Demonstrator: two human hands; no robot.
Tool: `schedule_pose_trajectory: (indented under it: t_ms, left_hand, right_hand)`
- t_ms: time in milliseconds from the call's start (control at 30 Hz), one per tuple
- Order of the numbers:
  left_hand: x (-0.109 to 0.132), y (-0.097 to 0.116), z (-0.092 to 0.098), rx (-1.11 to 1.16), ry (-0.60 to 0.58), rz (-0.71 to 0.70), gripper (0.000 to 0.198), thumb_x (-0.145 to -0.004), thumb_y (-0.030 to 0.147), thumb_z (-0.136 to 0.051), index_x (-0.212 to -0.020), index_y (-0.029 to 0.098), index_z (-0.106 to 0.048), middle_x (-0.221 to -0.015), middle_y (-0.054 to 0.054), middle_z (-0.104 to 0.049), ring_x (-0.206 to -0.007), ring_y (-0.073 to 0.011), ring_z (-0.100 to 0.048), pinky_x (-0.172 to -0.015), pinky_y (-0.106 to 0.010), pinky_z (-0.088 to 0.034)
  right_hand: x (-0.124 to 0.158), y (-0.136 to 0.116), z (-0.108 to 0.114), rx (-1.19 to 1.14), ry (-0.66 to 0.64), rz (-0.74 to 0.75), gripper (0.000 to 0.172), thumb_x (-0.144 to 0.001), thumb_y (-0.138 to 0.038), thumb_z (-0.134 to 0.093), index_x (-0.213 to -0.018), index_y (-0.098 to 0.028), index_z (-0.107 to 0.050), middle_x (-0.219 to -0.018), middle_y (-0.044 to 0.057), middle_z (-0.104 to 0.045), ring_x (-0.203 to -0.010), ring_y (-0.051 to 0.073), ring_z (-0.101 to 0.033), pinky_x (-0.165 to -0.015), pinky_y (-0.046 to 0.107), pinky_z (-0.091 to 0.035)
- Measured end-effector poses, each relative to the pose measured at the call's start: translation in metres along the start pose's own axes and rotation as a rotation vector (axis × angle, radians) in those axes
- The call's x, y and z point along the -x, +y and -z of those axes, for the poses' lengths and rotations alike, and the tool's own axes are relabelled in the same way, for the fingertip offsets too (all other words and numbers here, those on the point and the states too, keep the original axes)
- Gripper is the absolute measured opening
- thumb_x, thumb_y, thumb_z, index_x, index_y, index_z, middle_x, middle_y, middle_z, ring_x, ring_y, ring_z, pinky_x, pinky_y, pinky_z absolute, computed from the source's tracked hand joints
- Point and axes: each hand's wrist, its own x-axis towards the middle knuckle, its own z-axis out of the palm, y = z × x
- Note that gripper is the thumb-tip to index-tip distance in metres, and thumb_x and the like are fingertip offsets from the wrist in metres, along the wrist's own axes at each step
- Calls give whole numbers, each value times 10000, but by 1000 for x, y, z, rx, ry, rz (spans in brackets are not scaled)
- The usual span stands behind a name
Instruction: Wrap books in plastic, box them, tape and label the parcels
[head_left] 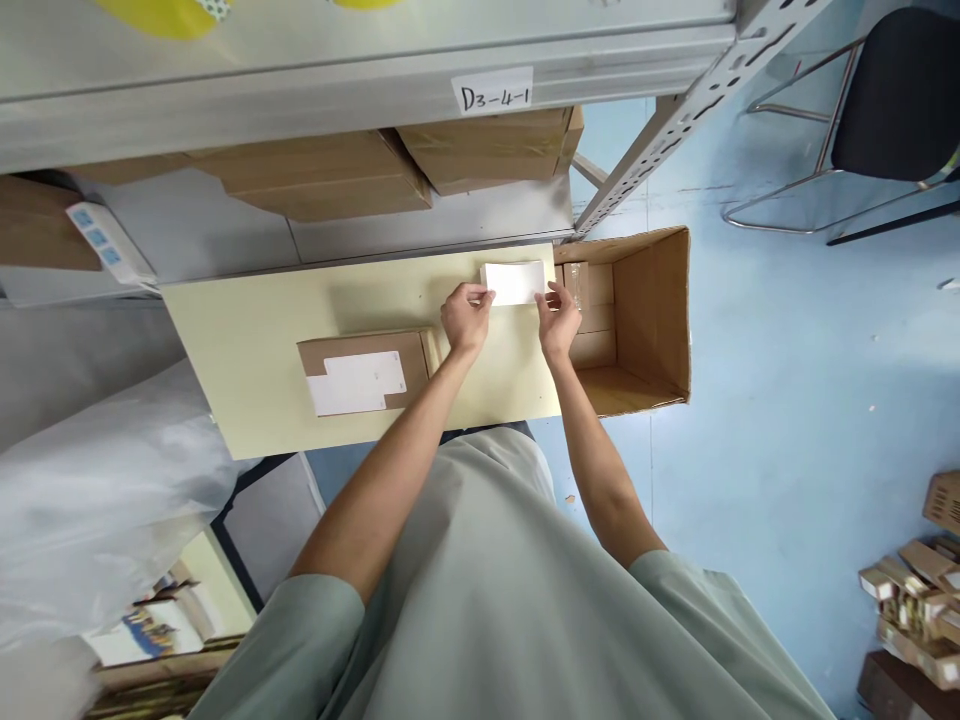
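A small stack of white paper slips (513, 283) lies at the far right end of the cream-coloured board (247, 330). My left hand (467, 318) pinches its near left corner between thumb and fingers. At the near right corner, the thumb and fingers of my right hand (559, 318) are closed on the edge. The upper face of the slips looks blank. To the left of my left hand, a flat brown cardboard box (416, 360) with a white label (358, 383) rests on the same board.
An open carton (651, 320) with smaller boxes inside adjoins the board's right end. Behind the board stands a metal shelf (360, 75) holding brown cartons (322, 180). A black-seated chair (896, 95) stands far right, piled boxes (926, 600) lower right. Translucent plastic (97, 500) hangs at left.
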Motion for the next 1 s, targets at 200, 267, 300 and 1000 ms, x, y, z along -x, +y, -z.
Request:
schedule_pose_trajectory:
  t_ms: [200, 267, 300, 1000]
  left_hand:
    - [-3, -5, 3, 110, -29, 38, 122, -972, 256, -781, -1073, 209, -832, -1094, -72, -878, -798, -209, -804, -875, -339, -614]
    - [-5, -8, 6, 86, -31, 28, 124, -966, 241, -777, -1070, 212, -836, -1125, -82, -878, -861, -221, -814, -936, -349, -609]
    - [-7, -9, 9, 67, -22, 20, 126, -958, 241, -784, -1069, 214, -839, -1159, -89, -877, -908, -230, -817, -974, -356, -602]
    - [-56, -31, 100, 108, 6, -21, 421, -941, 605, -793, -971, 185, -784, -882, -68, -789, -756, -220, -739, -742, -330, -602]
  right_hand:
    - [7, -11, 7, -55, 66, -3, 519, -1150, -637, -563, -1128, -189, -824, -1068, 119, -863, -1007, 274, -814, -968, 380, -629]
    - [12, -18, 9, -59, 75, 20, 548, -1154, -664, -544, -1097, -198, -826, -1079, 117, -861, -1019, 275, -810, -969, 380, -625]
    - [14, -23, 9, -58, 80, 30, 556, -1155, -672, -539, -1090, -201, -827, -1089, 117, -858, -1019, 274, -806, -973, 380, -623]
    - [17, -104, -30, 36, -311, -17, 510, -1181, -606, -601, -862, -228, -726, -726, 21, -758, -729, 203, -789, -783, 275, -583]
